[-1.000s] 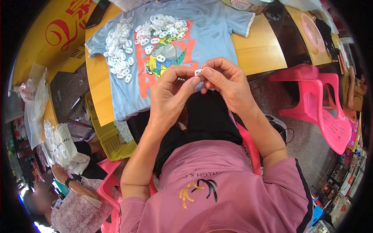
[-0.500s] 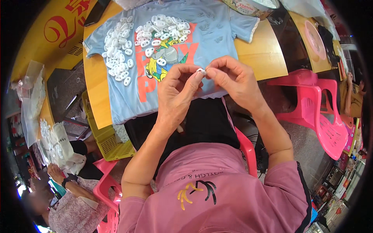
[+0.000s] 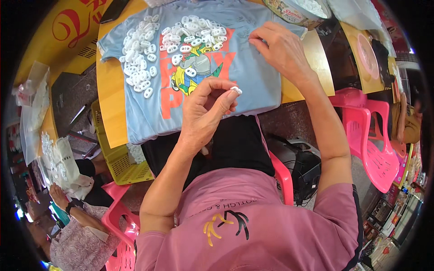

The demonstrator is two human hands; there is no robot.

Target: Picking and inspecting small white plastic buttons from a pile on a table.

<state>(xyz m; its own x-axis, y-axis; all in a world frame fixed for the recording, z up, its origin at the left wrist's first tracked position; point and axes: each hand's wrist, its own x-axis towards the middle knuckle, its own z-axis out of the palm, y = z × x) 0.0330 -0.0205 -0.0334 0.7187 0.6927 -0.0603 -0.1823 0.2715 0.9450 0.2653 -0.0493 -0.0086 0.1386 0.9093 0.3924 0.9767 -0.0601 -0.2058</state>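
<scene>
Pinched between thumb and forefinger of my left hand [image 3: 208,106] is a small white oval plastic piece [image 3: 236,90], held above the shirt's lower edge. My right hand [image 3: 282,49] is over the upper right of a light blue printed T-shirt [image 3: 260,90]. Its thumb and forefinger are slightly apart, next to small grey pieces [image 3: 243,34] scattered on the cloth. Many similar white ovals with two holes lie in a left heap [image 3: 138,52] and an upper middle heap [image 3: 194,29]. A single white oval [image 3: 190,72] lies nearer me.
The T-shirt covers a wooden table [image 3: 113,115]. A round tin [image 3: 294,13] of white pieces stands at the back right. Below the table's left side is a yellow crate [image 3: 122,167]. Pink chairs [image 3: 379,162] stand right and left. A seated person [image 3: 86,230] is at lower left.
My right hand has left the white oval and moved up and right to the grey pieces. My left hand keeps hold of the oval, nearly in place.
</scene>
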